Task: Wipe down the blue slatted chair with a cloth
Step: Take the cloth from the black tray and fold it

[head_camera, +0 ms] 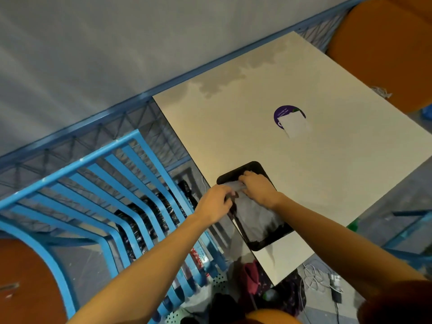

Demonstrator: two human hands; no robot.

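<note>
Beside the white surface, the blue chair stands at left, not yet wiped and near the tray. The left hand curls its fingers round the bunched end of the cloth, and the right hand grips the same fold from the other side, with the rest of the cloth spread over a black tray at the surface's edge. A sharp tug could drag the tray off that edge, or a loosely gathered cloth could trail and snag between the chair's slats.
</note>
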